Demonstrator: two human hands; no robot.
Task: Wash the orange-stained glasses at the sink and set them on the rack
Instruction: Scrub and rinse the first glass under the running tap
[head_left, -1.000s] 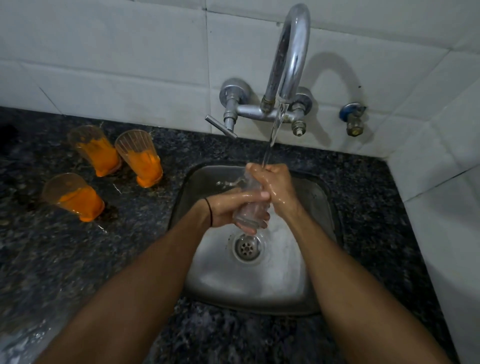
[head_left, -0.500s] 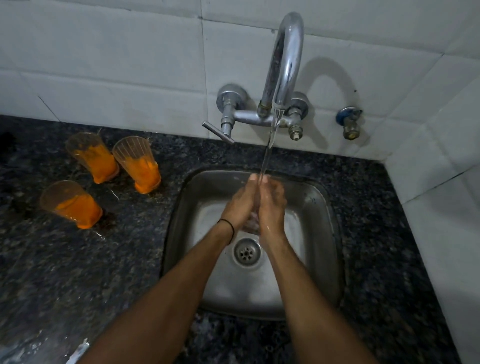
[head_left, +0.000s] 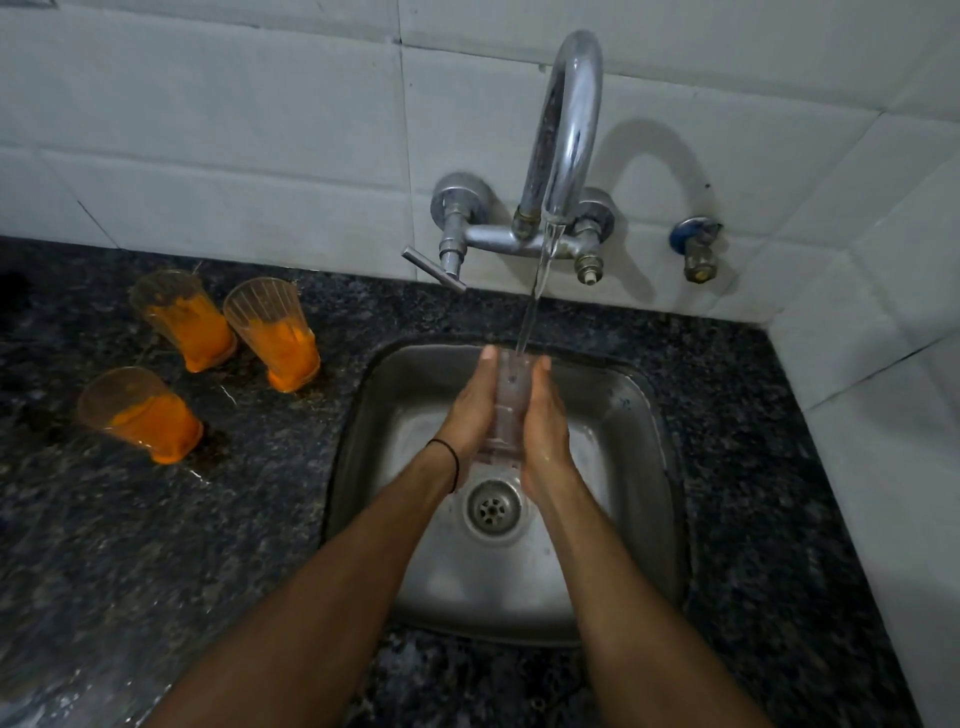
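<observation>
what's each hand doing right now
left hand: open, palm flat against the clear glass
right hand: open, palm flat against the same glass

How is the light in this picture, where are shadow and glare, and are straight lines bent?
Head view: dim overall; glare streaks the chrome tap, whose arched shadow falls on the tiles to its right; tile joints bow near the edges; the clear glass between the left hand and right hand is faint.

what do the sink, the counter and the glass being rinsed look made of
Sink: stainless steel, brushed, by its dull grey sheen. Counter: polished dark stone, probably granite, by its speckles. Rinsed glass: transparent; glass or clear plastic, cannot tell.
</observation>
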